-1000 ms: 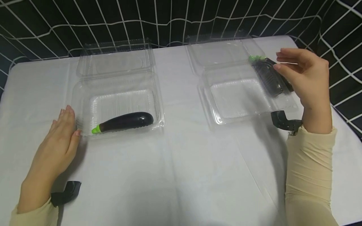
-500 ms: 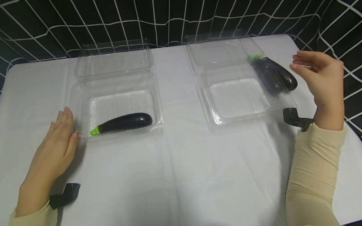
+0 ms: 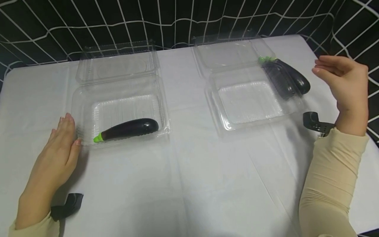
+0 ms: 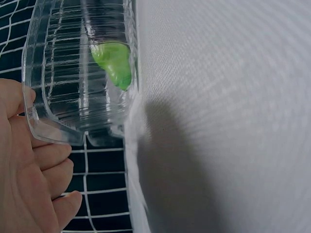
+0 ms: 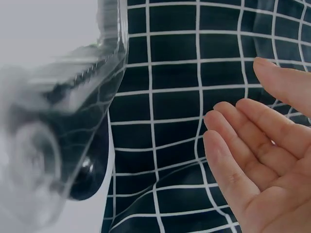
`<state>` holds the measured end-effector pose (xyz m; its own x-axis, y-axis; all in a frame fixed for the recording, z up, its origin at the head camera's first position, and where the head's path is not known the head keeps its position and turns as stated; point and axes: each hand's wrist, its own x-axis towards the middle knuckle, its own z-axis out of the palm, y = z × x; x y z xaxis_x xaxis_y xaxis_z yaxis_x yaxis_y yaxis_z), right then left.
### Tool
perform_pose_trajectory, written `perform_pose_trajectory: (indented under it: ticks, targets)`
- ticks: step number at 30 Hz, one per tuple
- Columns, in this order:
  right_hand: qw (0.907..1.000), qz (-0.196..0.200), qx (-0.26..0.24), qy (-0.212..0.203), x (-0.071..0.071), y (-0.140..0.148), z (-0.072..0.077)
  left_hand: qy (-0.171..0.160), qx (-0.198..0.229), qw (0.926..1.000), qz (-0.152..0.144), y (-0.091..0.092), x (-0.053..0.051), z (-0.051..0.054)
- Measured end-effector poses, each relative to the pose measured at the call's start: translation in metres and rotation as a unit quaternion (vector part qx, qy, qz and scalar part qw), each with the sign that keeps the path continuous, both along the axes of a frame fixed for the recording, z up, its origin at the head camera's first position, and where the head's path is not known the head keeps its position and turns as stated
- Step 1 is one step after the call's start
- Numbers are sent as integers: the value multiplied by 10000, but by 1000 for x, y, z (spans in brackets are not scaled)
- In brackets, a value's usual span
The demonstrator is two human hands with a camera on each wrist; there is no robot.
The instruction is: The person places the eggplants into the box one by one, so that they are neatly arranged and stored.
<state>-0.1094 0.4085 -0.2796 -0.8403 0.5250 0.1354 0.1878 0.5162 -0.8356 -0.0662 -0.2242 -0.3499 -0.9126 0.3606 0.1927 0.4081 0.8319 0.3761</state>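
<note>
A dark eggplant [image 3: 130, 128] with a green stem end lies inside the left clear plastic clamshell box [image 3: 127, 89], along its near side. My left hand [image 3: 57, 149] is at that box's left side, fingers straight in the head view, thumb at the rim near the front corner. A second eggplant [image 3: 299, 79] lies at the right side of the right clear clamshell box [image 3: 251, 121]. A dark shape shows through that box's wall; whether it is the same eggplant I cannot tell. My right hand [image 3: 349, 79] hangs right of this eggplant, holding nothing, fingers loosely bent.
Both boxes have their lids folded back, the left lid [image 3: 118, 67] and the right lid [image 3: 234, 54]. A white cloth [image 3: 183, 197] covers the table. Dark fabric with a white grid [image 3: 165, 19] rises behind the far edge and at the right.
My right hand has drawn away to the right from the second eggplant, which now shows more fully. The left hand has stayed by the left box. The view has shifted slightly.
</note>
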Motion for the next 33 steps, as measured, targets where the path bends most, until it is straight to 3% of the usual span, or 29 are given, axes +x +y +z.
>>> perform_pose_trajectory:
  ticks: [14, 28, 33]
  targets:
    - [9974, -284, -478, -458, 2, 24, -9, -35, 12, 10000, -1, -1, 0, 0]
    - [9944, 269, -919, -458, 1, 48, -35, -34, 31, 10000, 15, 0, 1, 0]
    - [9942, 322, -912, -473, -5, 70, -55, 6, 27, 10000, -6, -1, 1, 0]
